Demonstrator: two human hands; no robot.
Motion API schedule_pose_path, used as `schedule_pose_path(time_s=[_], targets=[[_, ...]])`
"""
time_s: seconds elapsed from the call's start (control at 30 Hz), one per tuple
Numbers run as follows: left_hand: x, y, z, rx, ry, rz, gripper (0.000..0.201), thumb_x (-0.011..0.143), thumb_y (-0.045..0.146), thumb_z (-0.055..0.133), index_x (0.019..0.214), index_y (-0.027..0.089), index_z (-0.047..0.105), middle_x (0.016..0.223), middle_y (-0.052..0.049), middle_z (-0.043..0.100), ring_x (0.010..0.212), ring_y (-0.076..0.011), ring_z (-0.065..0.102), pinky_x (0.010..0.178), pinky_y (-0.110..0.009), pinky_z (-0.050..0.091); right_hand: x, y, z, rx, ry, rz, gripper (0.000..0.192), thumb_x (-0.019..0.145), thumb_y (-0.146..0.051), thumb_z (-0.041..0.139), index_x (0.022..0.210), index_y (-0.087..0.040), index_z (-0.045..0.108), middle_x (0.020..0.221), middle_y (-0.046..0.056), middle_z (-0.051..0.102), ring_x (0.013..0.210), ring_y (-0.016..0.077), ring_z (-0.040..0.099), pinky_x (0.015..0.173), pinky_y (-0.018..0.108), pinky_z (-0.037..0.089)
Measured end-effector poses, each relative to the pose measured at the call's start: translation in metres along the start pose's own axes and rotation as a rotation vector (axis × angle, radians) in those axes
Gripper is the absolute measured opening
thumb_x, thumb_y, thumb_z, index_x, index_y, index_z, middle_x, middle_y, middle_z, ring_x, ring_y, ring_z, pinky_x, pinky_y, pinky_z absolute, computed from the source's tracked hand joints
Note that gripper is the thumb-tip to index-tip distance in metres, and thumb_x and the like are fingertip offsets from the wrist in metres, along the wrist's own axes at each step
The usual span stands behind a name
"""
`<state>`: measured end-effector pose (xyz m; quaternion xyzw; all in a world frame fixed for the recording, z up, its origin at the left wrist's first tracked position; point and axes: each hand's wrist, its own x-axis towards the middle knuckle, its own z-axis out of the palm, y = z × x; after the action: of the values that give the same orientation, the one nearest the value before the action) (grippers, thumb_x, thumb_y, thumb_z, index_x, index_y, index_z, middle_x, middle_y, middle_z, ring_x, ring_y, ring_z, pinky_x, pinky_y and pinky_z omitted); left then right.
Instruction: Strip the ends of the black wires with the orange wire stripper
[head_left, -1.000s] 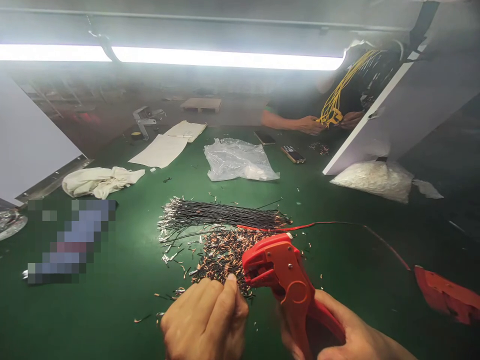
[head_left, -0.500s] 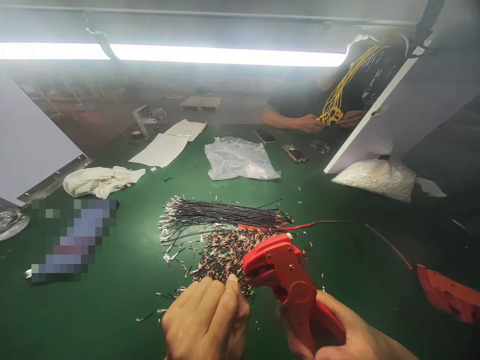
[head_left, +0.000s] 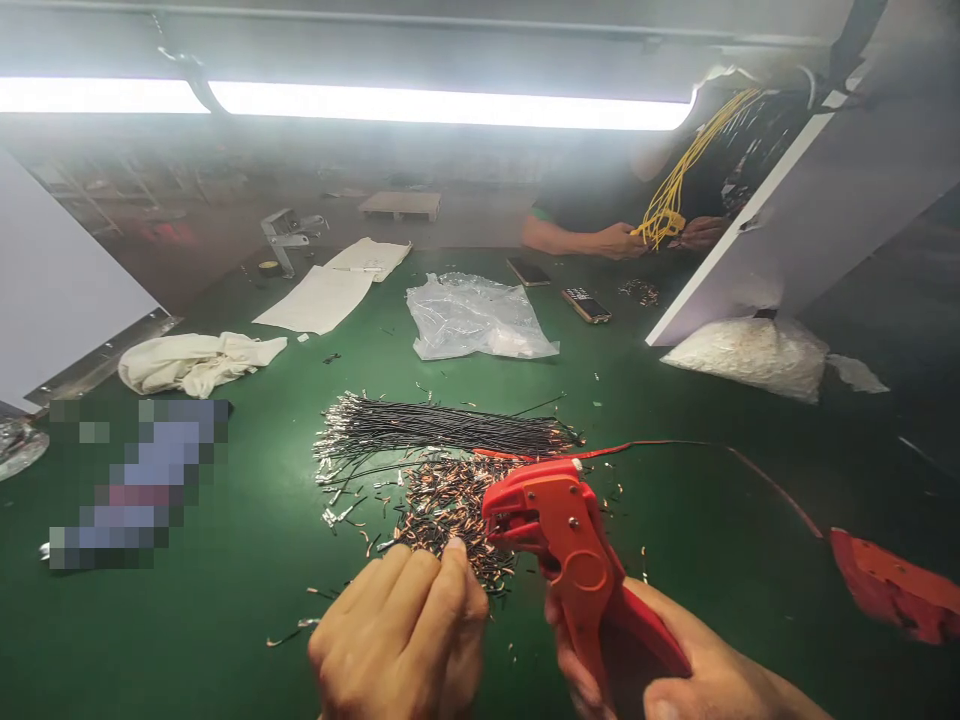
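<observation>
My right hand [head_left: 697,650] is wrapped round the handles of a red wire stripper [head_left: 581,560], whose jaws point left. Close to the left of those jaws is my left hand [head_left: 401,630], its fingers curled and thumb pressed against them; whatever it may pinch is hidden. Under and beyond the jaws lies a heap of short black wire offcuts [head_left: 442,500] with copper ends. Behind the heap rests a bundle of black wires [head_left: 442,425], with metal terminals at the left ends and bare copper at the right.
A red strap [head_left: 637,443] runs right to a red tool [head_left: 892,585]. Farther back lie a clear plastic bag [head_left: 480,320], papers [head_left: 322,300], a cloth [head_left: 202,362] and a phone [head_left: 587,305]. A filled bag [head_left: 750,355] sits right. Across the table, a person's hands hold yellow wires [head_left: 664,220].
The wire stripper and my right hand have shifted slightly left and up. My left hand has moved a little left and stays closed. The whole view has shifted slightly.
</observation>
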<state>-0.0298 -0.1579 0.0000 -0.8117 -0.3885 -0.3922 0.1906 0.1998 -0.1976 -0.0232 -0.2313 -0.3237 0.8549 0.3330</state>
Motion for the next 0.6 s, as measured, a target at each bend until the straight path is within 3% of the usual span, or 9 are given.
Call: schedule_pose_path(time_s=[0.17, 0.33, 0.4, 0.5, 0.53, 0.6], targets=[[-0.001, -0.001, 0.001, -0.019, 0.008, -0.031, 0.016, 0.079, 0.003, 0.069, 0.091, 0.012, 0.064, 0.06, 0.002, 0.062, 0.056, -0.0117, 0.053, 0.059, -0.025, 0.043, -0.002, 0.003, -0.016, 0.023, 0.06, -0.139, 0.06, 0.079, -0.046, 0.076, 0.127, -0.017, 0.053, 0.095, 0.006, 0.062, 0.076, 0.0163, 0.061, 0.067, 0.028, 0.045], [-0.008, 0.002, 0.004, -0.104, -0.052, 0.045, 0.026, 0.075, 0.003, 0.073, 0.099, 0.01, 0.065, 0.068, -0.001, 0.067, 0.062, -0.0131, 0.054, 0.06, -0.027, 0.043, -0.006, -0.012, -0.009, -0.398, 0.32, -0.293, 0.044, 0.091, -0.045, 0.065, 0.129, -0.027, 0.054, 0.114, 0.009, 0.065, 0.088, 0.019, 0.064, 0.078, 0.032, 0.05], [-0.009, 0.005, 0.006, -0.101, -0.047, 0.064, 0.025, 0.075, 0.004, 0.074, 0.097, 0.01, 0.065, 0.067, -0.001, 0.067, 0.062, -0.0136, 0.053, 0.06, -0.028, 0.041, -0.006, -0.015, -0.005, -0.453, 0.363, -0.33, 0.057, 0.09, -0.044, 0.067, 0.14, -0.038, 0.039, 0.118, 0.007, 0.064, 0.092, 0.0198, 0.066, 0.08, 0.034, 0.053], [-0.009, 0.011, 0.009, -0.101, -0.036, 0.079, 0.021, 0.075, 0.003, 0.073, 0.093, 0.01, 0.064, 0.063, 0.0, 0.065, 0.059, -0.0128, 0.05, 0.058, -0.028, 0.037, -0.005, -0.014, -0.003, -0.374, 0.284, -0.367, 0.084, 0.091, -0.045, 0.066, 0.144, -0.057, 0.001, 0.113, 0.002, 0.068, 0.083, 0.0197, 0.07, 0.071, 0.037, 0.057], [-0.009, 0.013, 0.009, -0.11, -0.041, 0.082, 0.02, 0.076, 0.002, 0.072, 0.092, 0.01, 0.064, 0.063, 0.001, 0.064, 0.058, -0.0125, 0.05, 0.058, -0.028, 0.037, -0.004, -0.014, -0.003, -0.35, 0.249, -0.353, 0.08, 0.094, -0.046, 0.063, 0.143, -0.059, 0.001, 0.108, 0.0, 0.07, 0.08, 0.019, 0.071, 0.069, 0.037, 0.058], [-0.009, 0.016, 0.009, -0.127, -0.058, 0.084, 0.017, 0.078, 0.003, 0.069, 0.093, 0.01, 0.064, 0.063, 0.001, 0.064, 0.058, -0.0124, 0.051, 0.059, -0.028, 0.037, -0.002, -0.013, -0.004, -0.346, 0.224, -0.313, 0.052, 0.098, -0.044, 0.056, 0.141, -0.054, 0.028, 0.1, 0.0, 0.072, 0.079, 0.0172, 0.072, 0.069, 0.034, 0.058]])
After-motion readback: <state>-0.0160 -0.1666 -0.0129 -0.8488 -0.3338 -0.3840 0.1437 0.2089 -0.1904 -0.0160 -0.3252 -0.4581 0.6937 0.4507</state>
